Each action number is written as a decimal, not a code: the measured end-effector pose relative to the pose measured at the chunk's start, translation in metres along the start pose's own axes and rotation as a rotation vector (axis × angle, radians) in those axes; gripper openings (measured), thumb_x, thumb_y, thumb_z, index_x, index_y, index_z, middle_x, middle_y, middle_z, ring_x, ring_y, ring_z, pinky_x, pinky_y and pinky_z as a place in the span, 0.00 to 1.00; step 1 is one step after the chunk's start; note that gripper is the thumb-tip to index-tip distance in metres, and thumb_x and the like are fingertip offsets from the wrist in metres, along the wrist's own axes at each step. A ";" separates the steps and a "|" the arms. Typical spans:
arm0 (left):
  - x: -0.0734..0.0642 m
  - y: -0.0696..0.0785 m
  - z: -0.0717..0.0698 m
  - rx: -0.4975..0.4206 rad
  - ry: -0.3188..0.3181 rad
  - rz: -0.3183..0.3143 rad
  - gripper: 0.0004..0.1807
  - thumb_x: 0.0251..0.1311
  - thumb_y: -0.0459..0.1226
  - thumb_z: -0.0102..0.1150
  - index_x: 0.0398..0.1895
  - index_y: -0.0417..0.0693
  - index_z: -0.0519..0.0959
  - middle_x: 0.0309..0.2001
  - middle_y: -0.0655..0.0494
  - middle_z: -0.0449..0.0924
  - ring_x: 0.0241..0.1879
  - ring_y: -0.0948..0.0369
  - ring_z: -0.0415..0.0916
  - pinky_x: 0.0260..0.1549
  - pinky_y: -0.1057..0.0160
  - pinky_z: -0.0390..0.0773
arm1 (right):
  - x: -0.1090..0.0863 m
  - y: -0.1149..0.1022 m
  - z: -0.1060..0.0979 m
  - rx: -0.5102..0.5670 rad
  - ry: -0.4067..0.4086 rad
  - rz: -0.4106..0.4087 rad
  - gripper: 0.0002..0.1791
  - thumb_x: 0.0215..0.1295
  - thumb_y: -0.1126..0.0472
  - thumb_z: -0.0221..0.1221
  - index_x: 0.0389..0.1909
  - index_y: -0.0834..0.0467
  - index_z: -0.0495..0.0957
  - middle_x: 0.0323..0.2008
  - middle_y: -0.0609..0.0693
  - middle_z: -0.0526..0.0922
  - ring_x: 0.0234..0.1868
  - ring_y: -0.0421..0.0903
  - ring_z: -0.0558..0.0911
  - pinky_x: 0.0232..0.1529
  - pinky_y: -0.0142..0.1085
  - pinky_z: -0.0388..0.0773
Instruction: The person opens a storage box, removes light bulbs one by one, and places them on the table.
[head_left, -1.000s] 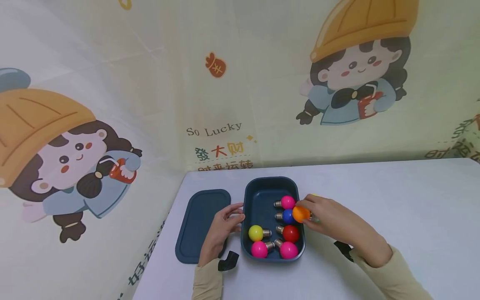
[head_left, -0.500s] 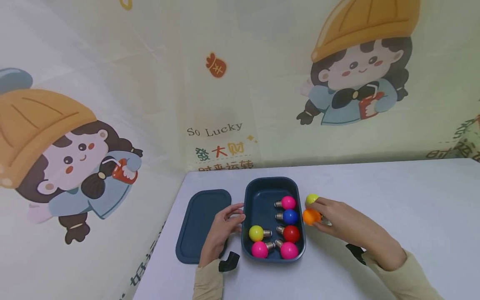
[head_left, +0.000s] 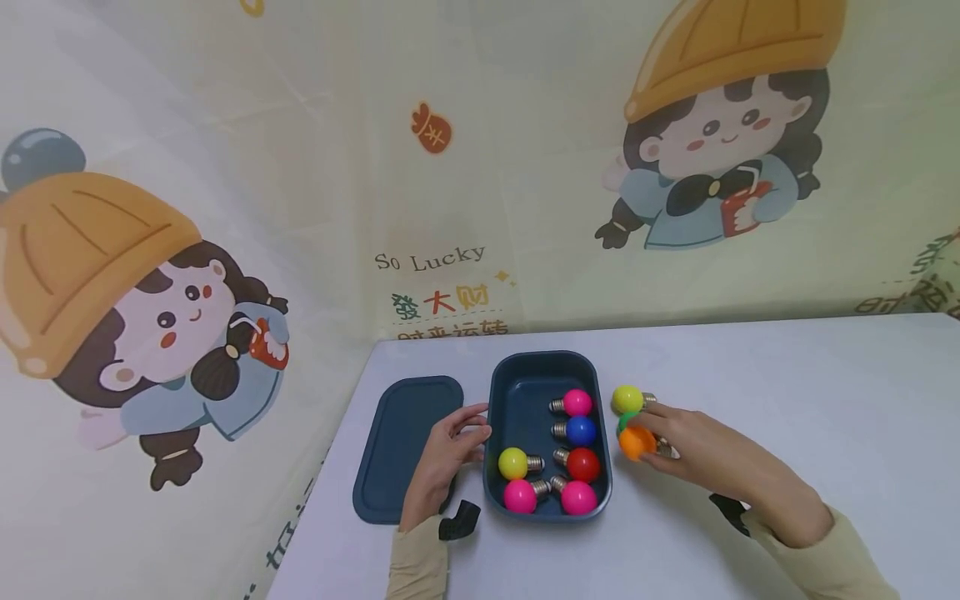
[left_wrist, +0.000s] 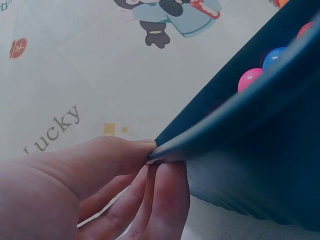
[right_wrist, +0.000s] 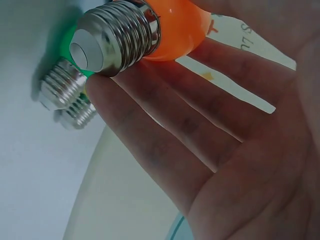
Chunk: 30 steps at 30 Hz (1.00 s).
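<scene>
My left hand [head_left: 448,447] pinches the left rim of a dark blue plastic box [head_left: 542,357], with the thumb over the edge and fingers outside, as the left wrist view shows. Inside the box lie several coloured light bulbs: pink, blue [head_left: 581,431], red [head_left: 583,465] and yellow [head_left: 513,463]. Right of the box, my right hand [head_left: 701,446] holds an orange light bulb [head_left: 637,444] between thumb and fingers. Its metal screw base [right_wrist: 112,40] points back toward the palm. Just behind it a green bulb [head_left: 626,422] is partly hidden, and beyond that sits a yellow bulb [head_left: 627,399].
A flat dark blue lid [head_left: 401,442] lies on the white table [head_left: 795,417] at the left, partly under my left forearm. A cloth backdrop [head_left: 540,167] printed with cartoon figures rises behind the table and along its left side.
My right hand has carried the orange bulb rightward from over the box to outside it, beside the green and yellow bulbs. My left hand stays at the box rim.
</scene>
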<state>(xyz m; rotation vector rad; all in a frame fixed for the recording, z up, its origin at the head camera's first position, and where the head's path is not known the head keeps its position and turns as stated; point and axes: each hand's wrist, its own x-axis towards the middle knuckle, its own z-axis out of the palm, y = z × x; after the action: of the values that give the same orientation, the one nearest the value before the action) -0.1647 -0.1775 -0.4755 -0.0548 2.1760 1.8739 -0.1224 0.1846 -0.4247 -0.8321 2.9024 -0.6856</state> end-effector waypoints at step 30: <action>0.002 -0.004 -0.001 0.011 -0.003 0.023 0.24 0.63 0.42 0.66 0.63 0.49 0.77 0.50 0.49 0.78 0.42 0.57 0.78 0.36 0.61 0.84 | -0.005 0.012 0.018 -0.014 -0.074 -0.007 0.21 0.49 0.59 0.75 0.46 0.53 0.83 0.44 0.44 0.82 0.36 0.41 0.80 0.41 0.45 0.84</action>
<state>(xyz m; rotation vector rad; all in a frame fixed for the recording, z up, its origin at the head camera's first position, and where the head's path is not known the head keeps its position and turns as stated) -0.1658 -0.1789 -0.4795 -0.0251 2.1942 1.8723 -0.1210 0.1889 -0.4468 -0.8501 2.8434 -0.6227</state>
